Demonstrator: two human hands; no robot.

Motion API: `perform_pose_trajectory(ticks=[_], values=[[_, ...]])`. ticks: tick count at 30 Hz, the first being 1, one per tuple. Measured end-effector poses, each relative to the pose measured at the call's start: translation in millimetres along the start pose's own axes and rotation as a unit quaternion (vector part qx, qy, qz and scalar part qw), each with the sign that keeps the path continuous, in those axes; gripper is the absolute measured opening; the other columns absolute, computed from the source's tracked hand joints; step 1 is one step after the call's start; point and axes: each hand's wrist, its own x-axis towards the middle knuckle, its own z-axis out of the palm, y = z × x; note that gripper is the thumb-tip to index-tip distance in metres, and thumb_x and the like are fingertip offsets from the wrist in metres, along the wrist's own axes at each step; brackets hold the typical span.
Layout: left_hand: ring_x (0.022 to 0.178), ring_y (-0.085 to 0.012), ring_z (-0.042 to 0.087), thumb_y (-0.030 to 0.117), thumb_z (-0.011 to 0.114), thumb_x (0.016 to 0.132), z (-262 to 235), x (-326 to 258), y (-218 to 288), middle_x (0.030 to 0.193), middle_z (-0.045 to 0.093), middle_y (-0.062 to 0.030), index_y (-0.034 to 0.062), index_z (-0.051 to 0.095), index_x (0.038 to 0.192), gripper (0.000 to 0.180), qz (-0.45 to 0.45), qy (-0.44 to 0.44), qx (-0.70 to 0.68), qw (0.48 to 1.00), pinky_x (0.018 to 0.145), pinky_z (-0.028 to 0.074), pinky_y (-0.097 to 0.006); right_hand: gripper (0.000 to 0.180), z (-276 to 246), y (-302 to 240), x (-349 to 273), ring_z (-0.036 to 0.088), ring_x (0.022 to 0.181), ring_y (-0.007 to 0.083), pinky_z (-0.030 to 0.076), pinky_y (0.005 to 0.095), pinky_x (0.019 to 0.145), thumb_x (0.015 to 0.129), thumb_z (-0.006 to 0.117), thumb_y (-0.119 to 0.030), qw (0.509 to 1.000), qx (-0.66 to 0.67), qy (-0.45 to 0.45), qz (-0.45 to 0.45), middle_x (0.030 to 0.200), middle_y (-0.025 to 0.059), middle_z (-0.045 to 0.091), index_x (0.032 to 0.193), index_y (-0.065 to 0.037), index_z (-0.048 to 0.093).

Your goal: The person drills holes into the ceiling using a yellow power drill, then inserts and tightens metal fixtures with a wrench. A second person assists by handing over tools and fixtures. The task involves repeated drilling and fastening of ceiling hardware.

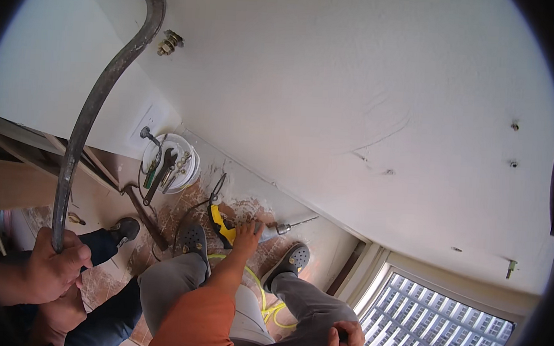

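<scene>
Left hand: your left hand [248,230] is closed over the top of the yellow drill [232,230], fingers wrapped on its body rather than its handle.
Right hand: your right hand [343,342] rests curled on your knee; I cannot tell whether it holds anything.
Drill: it lies on the floor [323,239] at the foot of the wall [333,81], between your shoes, bit [296,223] pointing right along the wall.
Grip advice: shift down to the handle before lifting, finger off the trigger.
Cord: the yellow cord [263,299] loops under your legs; keep it off your feet.
Around: a bucket [191,168] of tools stands in the floor's corner; a co-worker's hand [52,267] grips a bent pipe [97,98] on your left. Stay clear of it.
</scene>
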Motion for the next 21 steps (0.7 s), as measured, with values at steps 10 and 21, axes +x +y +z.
perform_pose_trajectory(ticks=[10, 21], values=[[0.12, -0.0441, 0.048, 0.018, 0.064, 0.086, -18.2, 7.7, -9.0, 0.144, 0.04, -0.0217, 0.0213, 0.028, 0.152, 0.075, -0.035, -0.055, -0.054, 0.996, 0.108, 0.03, -0.056, 0.021, -8.8, -12.8, 8.7, 0.057, 0.06, 0.0275, 0.046, 0.0375, 0.056, 0.08, 0.073, -0.006, 1.0, -0.015, -0.011, -0.016, 0.076, 0.0147, 0.061, 0.1, -0.002, 0.066], [0.124, -0.0406, 0.05, 0.016, 0.085, 0.061, -105.7, -80.0, 35.1, 0.14, 0.046, -0.0231, 0.0105, 0.028, 0.149, 0.105, 0.045, -0.145, -0.116, 0.982, 0.102, 0.042, -0.054, 0.02, 5.0, 15.6, -16.8, 0.06, 0.06, 0.0252, 0.048, 0.035, 0.06, 0.074, 0.073, -0.011, 0.994, 0.018, 0.095, -0.042, 0.075, 0.0085, 0.064, 0.09, -0.004, 0.063]])
